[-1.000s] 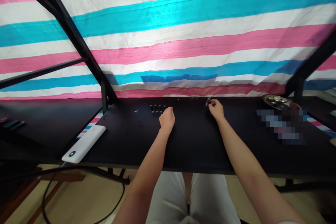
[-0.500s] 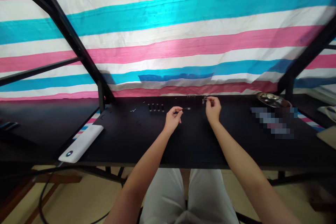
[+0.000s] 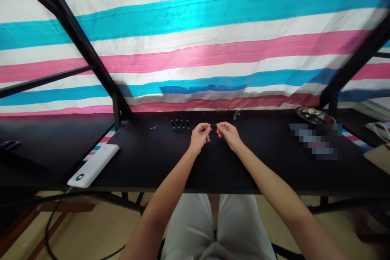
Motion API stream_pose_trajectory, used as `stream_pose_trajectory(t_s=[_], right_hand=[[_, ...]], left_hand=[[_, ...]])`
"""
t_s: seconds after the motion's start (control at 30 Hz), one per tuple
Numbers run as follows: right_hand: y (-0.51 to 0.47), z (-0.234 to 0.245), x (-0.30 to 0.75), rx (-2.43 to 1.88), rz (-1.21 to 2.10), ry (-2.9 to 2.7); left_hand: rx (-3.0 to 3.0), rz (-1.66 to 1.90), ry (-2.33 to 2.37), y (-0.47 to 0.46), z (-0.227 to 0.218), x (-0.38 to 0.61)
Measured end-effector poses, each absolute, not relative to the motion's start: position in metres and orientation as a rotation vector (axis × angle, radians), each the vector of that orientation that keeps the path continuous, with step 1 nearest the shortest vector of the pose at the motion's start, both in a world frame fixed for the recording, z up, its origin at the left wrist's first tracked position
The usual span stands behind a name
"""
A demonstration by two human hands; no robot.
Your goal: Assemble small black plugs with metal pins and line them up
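A small dark cylinder [image 3: 213, 126] is held level above the black table [image 3: 237, 170], between my two hands. My left hand [image 3: 199, 138] pinches its left end between thumb and fingers. At the right end, the closed fingertips of my right hand [image 3: 230, 134] cover the tip; whether a smaller part is also between them is hidden. Left of my hands, several similar dark cylinders with pale ends [image 3: 180, 124] stand in a row. Behind my hands lie a few tiny metallic pieces [image 3: 221, 111], and a small cluster of clear or silvery bits [image 3: 236, 115].
A white power bank [image 3: 94, 165] with a cable lies at the table's left edge. A shiny metal dish [image 3: 315, 115] and a pixelated item [image 3: 313, 141] are on the right. A white scrap [image 3: 153, 127] lies left. Striped sheeting [image 3: 213, 57] hangs behind, between black frame bars [image 3: 82, 48].
My right hand has moved left and nearer, from the cluster of small bits to the right end of the cylinder. My left hand has stayed almost in place with the cylinder.
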State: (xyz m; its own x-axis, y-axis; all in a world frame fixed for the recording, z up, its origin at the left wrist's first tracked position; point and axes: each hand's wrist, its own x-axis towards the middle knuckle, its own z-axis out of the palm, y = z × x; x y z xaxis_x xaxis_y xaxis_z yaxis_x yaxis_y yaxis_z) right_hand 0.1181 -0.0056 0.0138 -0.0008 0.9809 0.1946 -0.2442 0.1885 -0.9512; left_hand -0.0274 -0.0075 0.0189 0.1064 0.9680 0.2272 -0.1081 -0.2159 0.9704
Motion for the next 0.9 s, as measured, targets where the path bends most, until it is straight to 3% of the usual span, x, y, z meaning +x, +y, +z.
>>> stream_pose_trajectory(t_s=[0.6, 0.9], right_hand=[[0.003, 0.013, 0.129, -0.922, 1.024, -0.951], [-0.003, 0.01, 0.119, -1.064, 0.987, -1.282]], left_hand=[[1.239, 1.386, 1.041, 0.0, 0.017, -0.033], [1.315, 1.236, 0.983, -0.002, 0.015, -0.029]])
